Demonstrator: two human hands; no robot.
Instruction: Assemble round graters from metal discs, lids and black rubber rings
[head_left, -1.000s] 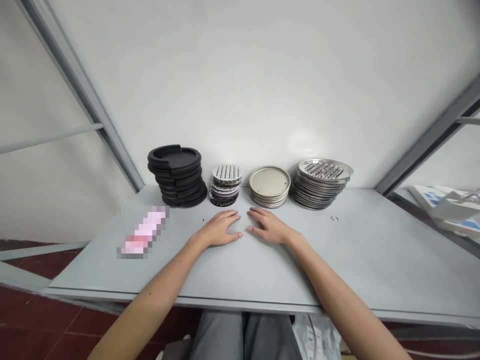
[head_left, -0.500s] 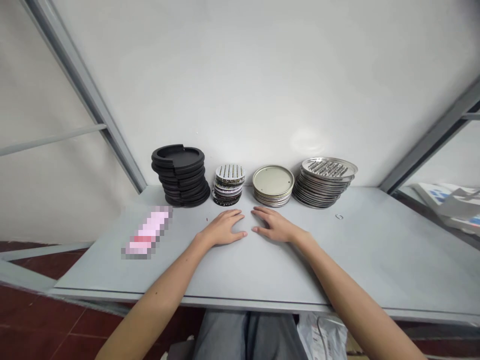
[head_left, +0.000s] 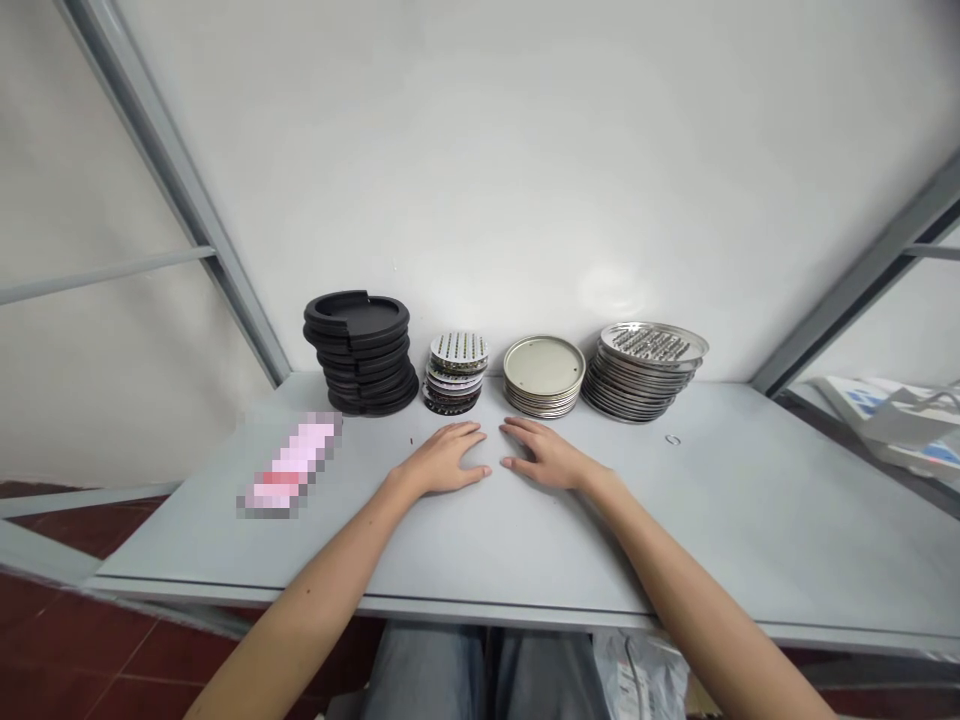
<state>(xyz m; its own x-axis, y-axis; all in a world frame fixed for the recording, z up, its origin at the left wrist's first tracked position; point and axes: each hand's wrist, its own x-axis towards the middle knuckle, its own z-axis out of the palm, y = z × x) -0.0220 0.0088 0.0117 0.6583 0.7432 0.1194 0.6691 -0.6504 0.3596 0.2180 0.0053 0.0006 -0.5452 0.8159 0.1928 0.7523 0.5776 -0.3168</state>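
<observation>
Grasping nothing, the left hand (head_left: pixel 448 459) and right hand (head_left: pixel 547 456) lie released, palms down, fingers loosely spread toward each other on a pale grey table (head_left: pixel 495 555). Take the stack of pale metal discs (head_left: pixel 544 367) as landmark: the right hand rests just in front of it, not touching, while the left hand rests in front and to its left. Just left of the landmark stands a stack of small dotted discs (head_left: pixel 458 349); farther left, a taller stack of black rimmed holders (head_left: pixel 362 350). Just right of the landmark is a leaning stack of silver dishes (head_left: pixel 634 385). One small ring (head_left: pixel 673 440) lies in front and to its right; a pink item blurred into blocks (head_left: pixel 294 460) lies well to its left. Resting well here seems to call for relaxed wrists and fingertips short of the stacks. Since the silver dishes lean and the dotted discs sit unevenly, a bump could probably topple them, so small, slow movements look wise; any disc would likely be steadiest held by its rim.
</observation>
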